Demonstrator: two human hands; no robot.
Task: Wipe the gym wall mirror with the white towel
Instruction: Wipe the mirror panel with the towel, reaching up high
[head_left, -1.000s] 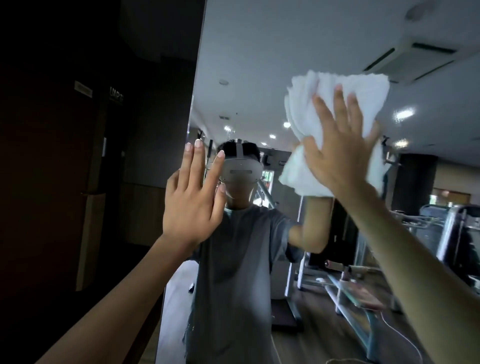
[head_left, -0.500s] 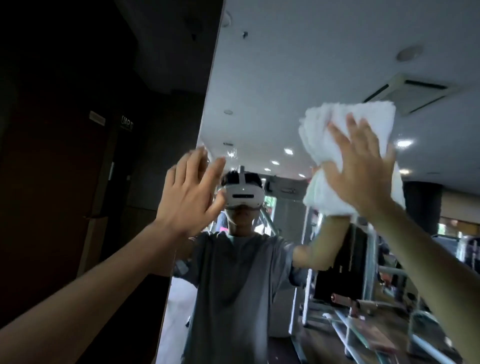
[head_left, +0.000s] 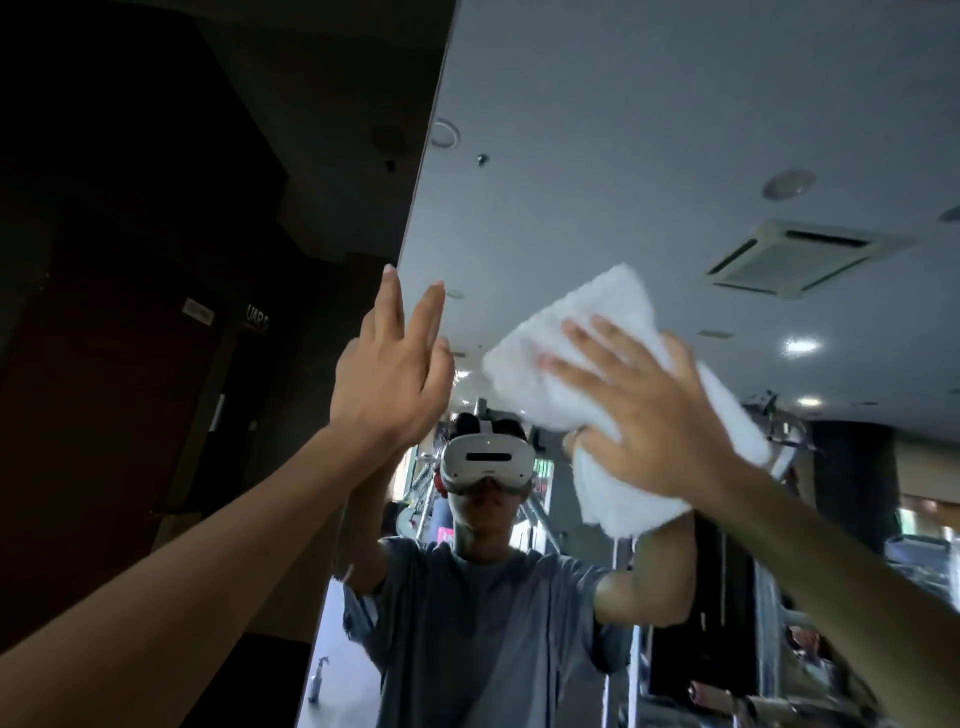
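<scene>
White terry towel (head_left: 587, 338), folded into a thick pad with a fluffy nap, lies tilted against the gym wall mirror (head_left: 623, 130), just above the reflected white headset (head_left: 488, 460). The right hand (head_left: 654, 410) presses it to the glass, fingers spread and straight, palm flat on the cloth. The left hand (head_left: 389, 379), released and holding nothing, is raised with straight fingers at the mirror's left edge, beside a dark wall (head_left: 156, 260). Also reflected: grey T-shirt (head_left: 483, 623), ceiling vent (head_left: 800, 257).
</scene>
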